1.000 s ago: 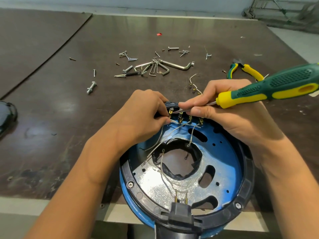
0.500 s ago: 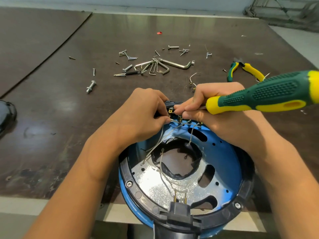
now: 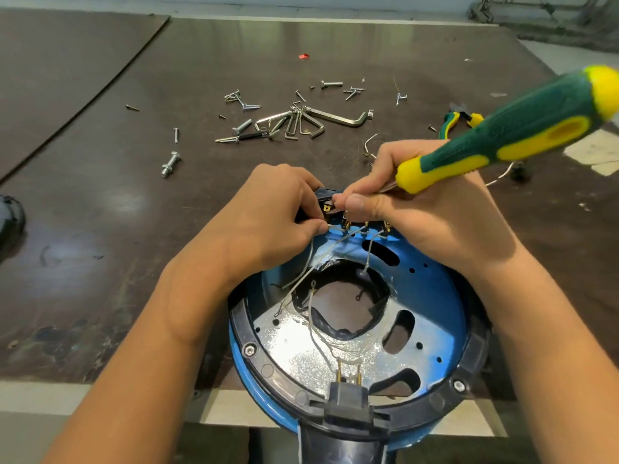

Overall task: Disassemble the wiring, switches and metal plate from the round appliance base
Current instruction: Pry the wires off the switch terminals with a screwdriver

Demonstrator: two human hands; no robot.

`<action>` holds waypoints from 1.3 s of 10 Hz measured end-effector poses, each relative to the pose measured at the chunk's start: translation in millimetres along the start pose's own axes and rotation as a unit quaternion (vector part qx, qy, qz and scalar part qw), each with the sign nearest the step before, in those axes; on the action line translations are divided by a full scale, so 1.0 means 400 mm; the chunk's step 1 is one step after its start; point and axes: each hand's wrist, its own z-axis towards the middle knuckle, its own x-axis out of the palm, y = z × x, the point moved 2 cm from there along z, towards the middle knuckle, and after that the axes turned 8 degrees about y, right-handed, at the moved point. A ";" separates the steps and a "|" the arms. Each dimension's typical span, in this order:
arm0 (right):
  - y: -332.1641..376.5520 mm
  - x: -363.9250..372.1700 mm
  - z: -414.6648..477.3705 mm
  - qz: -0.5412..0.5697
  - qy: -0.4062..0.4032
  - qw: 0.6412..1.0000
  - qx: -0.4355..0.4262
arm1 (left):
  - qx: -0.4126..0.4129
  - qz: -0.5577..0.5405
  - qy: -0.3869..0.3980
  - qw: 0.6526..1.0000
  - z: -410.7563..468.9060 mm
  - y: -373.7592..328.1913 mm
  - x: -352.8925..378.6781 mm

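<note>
Hands meet at 12 o'clock on the round blue appliance base (image 3: pixel 438 296), which lies open side up at the near edge of the dark brown worktable (image 3: pixel 140 209), probably so the person can look straight down into it. The left hand (image 3: pixel 268 219) pinches the end of one of the thin pale wires (image 3: pixel 338 244) between thumb and forefinger, right beside the small black switch block (image 3: pixel 324 204) with its row of brass terminals (image 3: pixel 346 224). That grip looks meant to steady the connector while it is worked loose.

The right hand (image 3: pixel 432 222) is curled round the metal shaft of the green-and-yellow-handled screwdriver (image 3: pixel 522 128), low down near the tip for fine control; the tip itself is hidden behind the fingers, so I cannot tell where it bears. The handle slants off toward 2 o'clock.

Inside the base the shiny silver metal plate (image 3: pixel 301 360) is in place, wires trailing across it to the black power socket (image 3: pixel 348 403) at 6 o'clock. I judge the wiring step to be under way, with the switches and plate not yet out.

Beyond the hands, at 12 o'clock, lie steel hex keys (image 3: pixel 335 120) among loose screws and bolts (image 3: pixel 170 164). Green-and-yellow pliers (image 3: pixel 450 123) wait at 1 o'clock.
</note>
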 end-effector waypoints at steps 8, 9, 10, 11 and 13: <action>0.008 -0.002 -0.015 -0.003 0.043 0.998 -0.038 | 0.012 -0.025 -0.007 1.000 -0.001 0.009 0.000; -0.002 0.012 -0.004 -0.063 0.084 0.994 -0.027 | 0.012 -0.031 -0.007 0.999 -0.001 0.010 0.002; -0.065 0.047 0.025 -0.056 0.174 0.982 0.048 | 0.010 -0.039 -0.011 0.999 0.000 0.010 0.004; -0.051 0.062 0.012 -0.087 0.253 0.962 0.052 | 0.010 -0.045 -0.011 0.999 0.000 0.010 0.004; 0.007 -0.005 -0.017 -0.042 0.024 0.998 -0.029 | 0.006 -0.042 -0.010 0.999 -0.001 0.009 0.004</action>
